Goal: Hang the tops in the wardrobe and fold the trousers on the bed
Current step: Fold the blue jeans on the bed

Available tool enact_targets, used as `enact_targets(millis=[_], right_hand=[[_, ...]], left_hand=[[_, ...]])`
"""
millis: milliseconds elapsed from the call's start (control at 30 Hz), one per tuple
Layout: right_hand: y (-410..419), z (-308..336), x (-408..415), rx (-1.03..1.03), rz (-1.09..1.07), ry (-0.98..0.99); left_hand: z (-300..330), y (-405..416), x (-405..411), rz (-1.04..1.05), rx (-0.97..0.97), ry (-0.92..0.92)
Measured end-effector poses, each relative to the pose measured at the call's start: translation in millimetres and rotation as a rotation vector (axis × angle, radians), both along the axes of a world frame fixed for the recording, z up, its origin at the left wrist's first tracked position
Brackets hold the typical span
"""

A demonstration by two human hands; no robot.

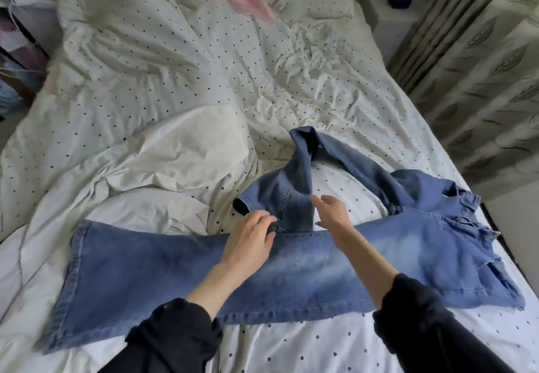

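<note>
Spotted white bedding covers the bed [151, 89], and the jeans [306, 264] lie across its near edge, one leg flat, the other bunched and doubled back behind it. On those jeans, the left hand [250, 238] pinches a dark bit of the bunched leg's seam, while the right hand [332, 212] hovers beside it, fingers loosely spread, holding nothing.
</note>
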State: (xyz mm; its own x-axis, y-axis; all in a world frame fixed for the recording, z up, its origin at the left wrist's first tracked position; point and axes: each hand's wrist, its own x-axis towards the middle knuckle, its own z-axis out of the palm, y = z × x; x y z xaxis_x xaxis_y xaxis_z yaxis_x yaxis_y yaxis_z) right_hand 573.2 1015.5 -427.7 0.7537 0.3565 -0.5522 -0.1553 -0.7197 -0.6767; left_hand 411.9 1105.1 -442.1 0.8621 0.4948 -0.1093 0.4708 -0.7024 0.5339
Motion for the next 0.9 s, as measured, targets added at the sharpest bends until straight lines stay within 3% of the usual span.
enact_targets(millis=[67, 167, 233, 300, 400, 533, 600, 800, 900], right_hand=[[8, -11, 18, 0.052, -0.054, 0.119], [12, -15, 26, 0.110, 0.006, 0.251], [9, -17, 32, 0.114, 0.068, 0.281], [7, -20, 38, 0.120, 0.093, 0.257], [14, -19, 49, 0.120, 0.136, 0.060], [36, -6, 65, 0.039, 0.236, -0.504], [51, 1, 77, -0.058, 0.330, -0.671], [107, 0, 90, -0.341, 0.739, -0.825], [113, -22, 76, -0.394, 0.882, -0.847]], left_hand=[[-17, -7, 29, 0.059, -0.041, 0.063], [-36, -5, 55, 0.237, -0.148, 0.345], [-41, 0, 63, 0.233, -0.015, 0.433], [-35, 15, 69, 0.218, 0.098, 0.345], [-9, 68, 76, 0.291, 0.192, 0.142], [49, 161, 69, 0.363, 0.398, -0.127], [67, 190, 59, 0.407, 0.457, -0.195], [89, 228, 28, 0.491, 0.559, -0.343], [66, 239, 11, 0.508, 0.577, -0.250]])
